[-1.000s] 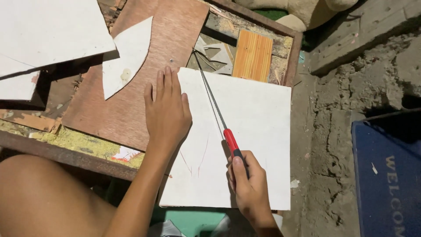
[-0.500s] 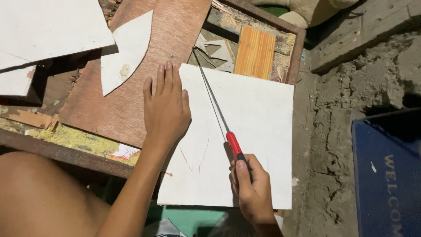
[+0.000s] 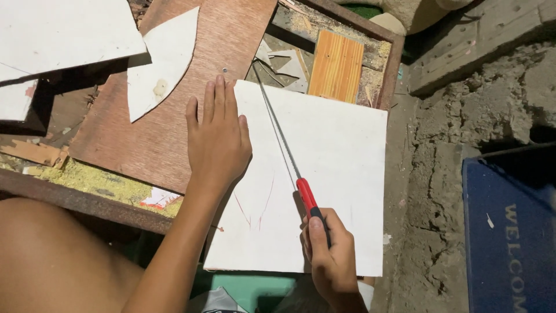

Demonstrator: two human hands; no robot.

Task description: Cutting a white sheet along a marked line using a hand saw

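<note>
A white square board (image 3: pixel 330 150) lies on a brown plywood sheet (image 3: pixel 174 116), its near edge sticking out past the workbench. Thin red pencil lines are drawn on it near the front. My left hand (image 3: pixel 217 139) presses flat on the board's left edge, fingers together and pointing away. My right hand (image 3: pixel 327 255) grips the red-and-black handle of a narrow hand saw (image 3: pixel 286 156). The saw's thin blade runs away from me across the board toward its far edge.
Cut white board pieces (image 3: pixel 165 64) and a larger white panel (image 3: pixel 58 35) lie at the left. A small orange wood block (image 3: pixel 336 66) sits behind the board. A rusty metal frame (image 3: pixel 87 200) edges the bench. Rough concrete and a blue doormat (image 3: pixel 509 232) are at right.
The saw has slid slightly toward me along its line, and my right hand has drawn back with it. My left hand stays pressed on the board.
</note>
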